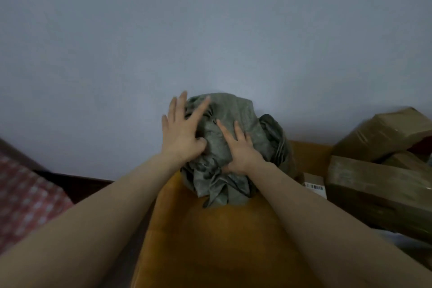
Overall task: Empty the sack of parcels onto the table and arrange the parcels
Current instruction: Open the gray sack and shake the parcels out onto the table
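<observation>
Crumpled grey-green fabric sack [236, 110] sits bunched in a loose ball at the far edge of the ochre-brown table top [210, 241], up against the pale blue-grey wall [210, 30]. Both of the person's bare arms reach out to it.

Left hand [181, 133]: wide, fingers straight and fanned. Palm lies on the sack's left shoulder, fingertips reaching over its top edge. Thumb is dug into a fold of cloth. It presses on the sack and does not clutch it.

Right hand [240, 149]: also wide, laid flat on the front of the sack, fingers spread and pointing up the cloth. The thumb side is lost in shadow and folds, so I cannot say whether it pinches any fabric.

Right of the sack, apart from it: a small pale box with a barcode label [314, 184], then a long brown taped cardboard parcel [374, 184], with a tilted brown taped parcel [378, 131] leaning above it. Light is dim here and more wrapped shapes behind them are unclear.

Far left, lower than the table: red-and-white checked cloth [25, 194].
</observation>
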The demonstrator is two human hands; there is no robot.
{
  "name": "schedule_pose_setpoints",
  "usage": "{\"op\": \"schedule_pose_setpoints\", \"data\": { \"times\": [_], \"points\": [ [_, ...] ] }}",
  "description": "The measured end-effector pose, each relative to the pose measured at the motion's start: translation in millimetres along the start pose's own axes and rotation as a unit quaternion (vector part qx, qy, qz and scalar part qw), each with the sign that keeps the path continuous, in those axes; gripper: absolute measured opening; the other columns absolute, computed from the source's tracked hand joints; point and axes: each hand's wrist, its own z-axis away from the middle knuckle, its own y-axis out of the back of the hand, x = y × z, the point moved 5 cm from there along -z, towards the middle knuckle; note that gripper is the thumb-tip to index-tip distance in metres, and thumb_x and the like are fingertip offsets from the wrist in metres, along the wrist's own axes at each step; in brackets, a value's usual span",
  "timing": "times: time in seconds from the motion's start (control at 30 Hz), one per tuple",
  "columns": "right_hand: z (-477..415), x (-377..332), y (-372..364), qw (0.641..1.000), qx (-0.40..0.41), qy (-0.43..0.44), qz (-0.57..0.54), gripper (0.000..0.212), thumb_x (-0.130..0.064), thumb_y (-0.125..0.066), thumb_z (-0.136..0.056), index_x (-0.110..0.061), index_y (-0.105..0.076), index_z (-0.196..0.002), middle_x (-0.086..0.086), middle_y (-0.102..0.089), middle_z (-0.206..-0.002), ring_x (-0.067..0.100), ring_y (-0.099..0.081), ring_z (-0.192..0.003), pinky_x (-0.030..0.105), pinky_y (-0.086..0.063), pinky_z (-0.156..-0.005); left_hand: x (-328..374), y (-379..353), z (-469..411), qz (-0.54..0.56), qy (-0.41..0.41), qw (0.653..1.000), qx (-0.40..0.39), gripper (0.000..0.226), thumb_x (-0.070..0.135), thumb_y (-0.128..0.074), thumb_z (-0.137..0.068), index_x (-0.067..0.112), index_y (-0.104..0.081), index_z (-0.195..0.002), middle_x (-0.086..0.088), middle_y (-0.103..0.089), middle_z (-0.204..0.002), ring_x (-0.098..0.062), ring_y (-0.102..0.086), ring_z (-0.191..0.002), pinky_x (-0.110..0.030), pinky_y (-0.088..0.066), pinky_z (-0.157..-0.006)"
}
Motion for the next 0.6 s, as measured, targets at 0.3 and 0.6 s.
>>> {"op": "schedule_pose_setpoints", "data": {
  "times": [0.3, 0.6],
  "points": [
    [3.7, 13.4, 3.3, 0.999, 0.019, -0.013, 0.038, 0.146, -0.054, -0.083, -0.058, -0.038, 0.039, -0.136, 0.000, 0.024, -0.157, 0.031, 0.011, -0.146, 0.066, -0.004, -0.112, 2.6, -40.2, -17.9, -0.211, 0.004, 0.942, -0.260, 0.147, 0.057, -0.085, -0.051, 0.041, 0.031, -0.141, 0.003, 0.036, -0.151, -0.033, 0.023, -0.143, -0.071, -0.014, -0.107],
    [-5.0, 24.8, -15.9, 0.997, -0.022, -0.061, 0.030, 0.127, -0.065, -0.076, -0.060, -0.060, 0.028, -0.133, -0.008, 0.033, -0.153, 0.043, 0.021, -0.141, 0.080, 0.001, -0.099, -23.8, -61.9, -28.1, -0.196, 0.026, 0.928, -0.314, 0.152, 0.059, -0.085, -0.048, 0.040, 0.036, -0.138, 0.002, 0.040, -0.149, -0.033, 0.029, -0.140, -0.067, -0.013, -0.111]
  ]
}}
